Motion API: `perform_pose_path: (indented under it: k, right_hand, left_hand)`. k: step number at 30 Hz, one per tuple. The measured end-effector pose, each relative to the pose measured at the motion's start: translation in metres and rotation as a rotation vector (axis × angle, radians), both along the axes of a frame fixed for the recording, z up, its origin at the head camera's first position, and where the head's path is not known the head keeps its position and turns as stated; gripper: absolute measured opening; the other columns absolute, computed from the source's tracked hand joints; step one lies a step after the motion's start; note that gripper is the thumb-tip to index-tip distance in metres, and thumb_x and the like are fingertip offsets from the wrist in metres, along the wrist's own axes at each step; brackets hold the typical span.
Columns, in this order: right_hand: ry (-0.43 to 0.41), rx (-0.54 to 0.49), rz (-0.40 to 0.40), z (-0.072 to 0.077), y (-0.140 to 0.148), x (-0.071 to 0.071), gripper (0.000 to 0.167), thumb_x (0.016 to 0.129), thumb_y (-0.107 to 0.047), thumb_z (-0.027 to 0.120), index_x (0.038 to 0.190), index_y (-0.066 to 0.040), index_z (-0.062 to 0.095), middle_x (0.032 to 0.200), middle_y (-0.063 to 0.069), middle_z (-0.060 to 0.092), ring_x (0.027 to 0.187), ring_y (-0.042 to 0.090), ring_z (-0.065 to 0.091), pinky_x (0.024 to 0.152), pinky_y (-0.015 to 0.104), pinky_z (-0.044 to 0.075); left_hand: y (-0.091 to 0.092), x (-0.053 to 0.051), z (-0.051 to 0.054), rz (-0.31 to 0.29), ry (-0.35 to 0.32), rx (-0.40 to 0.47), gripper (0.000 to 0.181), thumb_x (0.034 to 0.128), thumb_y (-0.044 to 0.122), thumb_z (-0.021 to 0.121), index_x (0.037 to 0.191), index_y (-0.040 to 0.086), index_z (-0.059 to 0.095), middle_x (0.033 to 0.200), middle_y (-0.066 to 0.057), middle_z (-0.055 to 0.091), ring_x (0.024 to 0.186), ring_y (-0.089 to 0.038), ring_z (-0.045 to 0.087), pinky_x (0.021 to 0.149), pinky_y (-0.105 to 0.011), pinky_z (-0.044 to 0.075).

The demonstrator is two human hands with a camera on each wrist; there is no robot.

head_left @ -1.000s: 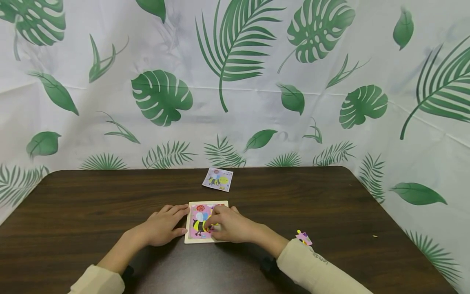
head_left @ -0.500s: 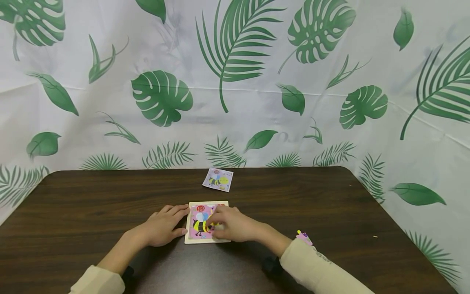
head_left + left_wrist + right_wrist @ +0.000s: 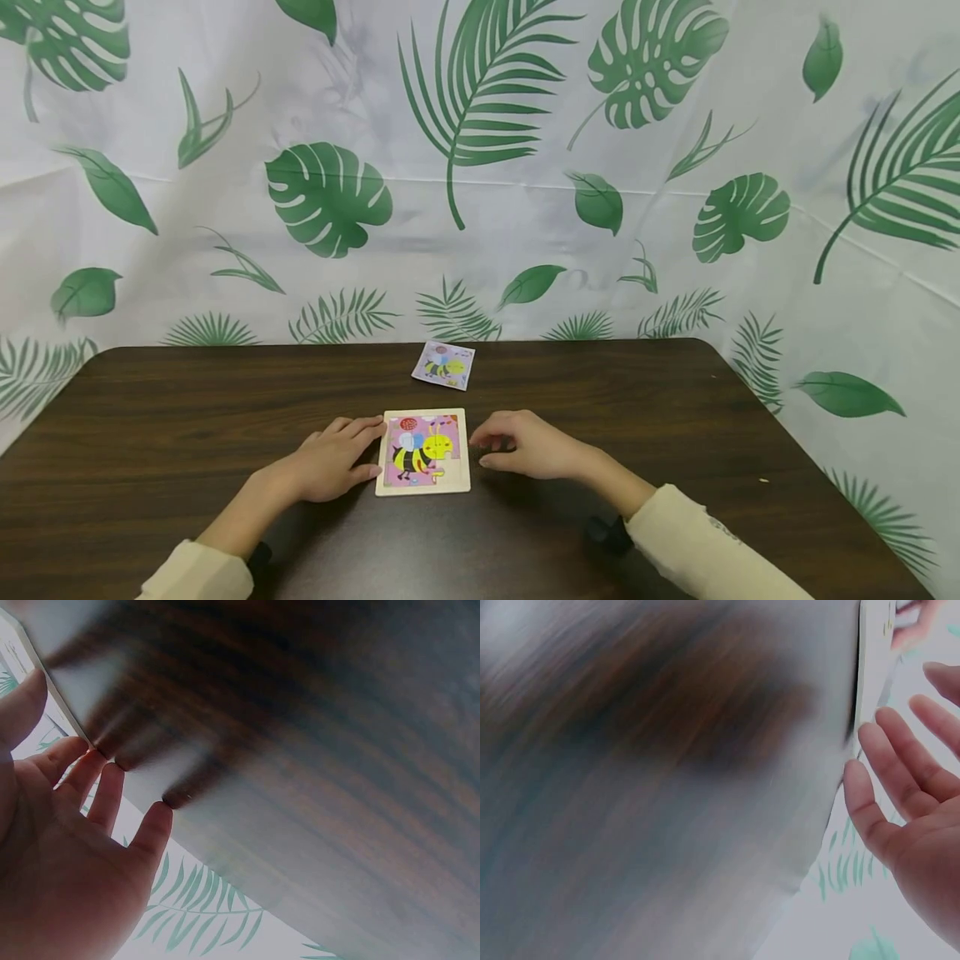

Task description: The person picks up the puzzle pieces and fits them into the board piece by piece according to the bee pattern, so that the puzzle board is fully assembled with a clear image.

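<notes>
A bee jigsaw puzzle [image 3: 420, 446] lies in a light wooden tray [image 3: 423, 491] on the dark table. Bare wood shows in the tray's lower right part, where one edge of the pieces is notched. My left hand [image 3: 330, 461] rests at the tray's left side, thumb and fingertips along its edge; the left wrist view has this hand [image 3: 82, 817] with fingers spread. To the right of the tray hovers my right hand [image 3: 536, 446], fingers loosely bent, holding nothing visible. In the right wrist view the same hand [image 3: 915, 780] has its fingers apart.
Behind the tray lies a small picture card [image 3: 444, 365] with the same bee. The table [image 3: 225, 392] ends at a white cloth [image 3: 510, 242] printed with green leaves. A tiny pale scrap [image 3: 763, 480] lies at the right.
My right hand has lifted off the puzzle and moved right, uncovering the bee's face and the bare wood. Its sleeve now hides the loose pink piece seen earlier. The left hand stays.
</notes>
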State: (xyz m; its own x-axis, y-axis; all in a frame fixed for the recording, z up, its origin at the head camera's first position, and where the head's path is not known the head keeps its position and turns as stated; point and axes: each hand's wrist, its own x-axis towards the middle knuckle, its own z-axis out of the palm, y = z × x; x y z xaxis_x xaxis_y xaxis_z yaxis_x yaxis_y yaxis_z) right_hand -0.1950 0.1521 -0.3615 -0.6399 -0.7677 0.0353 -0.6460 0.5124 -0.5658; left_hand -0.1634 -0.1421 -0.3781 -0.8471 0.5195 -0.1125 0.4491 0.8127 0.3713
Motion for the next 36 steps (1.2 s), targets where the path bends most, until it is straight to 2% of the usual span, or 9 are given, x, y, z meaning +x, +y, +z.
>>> perform_pose_path:
  k: [7,15,22,30,36]
  right_hand:
    - [0.004,-0.002,-0.034,0.006,0.043,0.003,0.021,0.085,-0.014,0.065,0.103,-0.003,0.065,0.096,0.006,0.062,0.084,0.019,0.056,0.071,0.029,0.048]
    - [0.004,0.013,-0.073,0.008,0.093,0.010,0.021,0.084,-0.017,0.067,0.099,-0.004,0.064,0.094,0.005,0.061,0.082,0.018,0.056,0.068,0.026,0.049]
    - [-0.056,0.051,-0.147,0.004,0.132,0.019,0.023,0.082,-0.020,0.069,0.098,-0.004,0.064,0.094,0.004,0.060,0.083,0.018,0.055,0.067,0.025,0.048]
    - [-0.005,0.065,-0.144,-0.003,0.155,0.025,0.017,0.077,-0.013,0.072,0.091,-0.008,0.064,0.088,-0.002,0.058,0.077,0.012,0.053,0.057,0.023,0.045]
    - [0.048,0.075,-0.131,-0.010,0.162,0.028,0.017,0.076,-0.017,0.074,0.089,-0.014,0.063,0.091,-0.005,0.054,0.079,0.010,0.051,0.063,0.027,0.046]
  left_hand:
    - [0.000,0.000,0.000,-0.004,0.002,-0.003,0.058,0.0892,0.031,0.058,0.137,0.003,0.040,0.142,-0.013,0.033,0.124,-0.035,0.032,0.089,-0.060,0.029]
    - [0.000,0.001,-0.003,-0.007,0.014,-0.003,0.058,0.0892,0.031,0.058,0.136,0.002,0.040,0.142,-0.013,0.033,0.123,-0.036,0.032,0.088,-0.061,0.029]
    - [0.000,0.001,-0.006,-0.008,0.021,0.001,0.058,0.0893,0.031,0.058,0.136,0.002,0.040,0.142,-0.013,0.033,0.123,-0.036,0.032,0.088,-0.061,0.029]
    - [0.001,0.001,-0.006,-0.006,0.026,-0.009,0.057,0.0893,0.031,0.058,0.136,0.002,0.041,0.142,-0.013,0.034,0.123,-0.036,0.032,0.088,-0.062,0.029]
    - [0.001,0.001,-0.006,-0.006,0.028,-0.011,0.057,0.0893,0.031,0.058,0.136,0.002,0.041,0.141,-0.013,0.034,0.123,-0.036,0.032,0.088,-0.062,0.029]
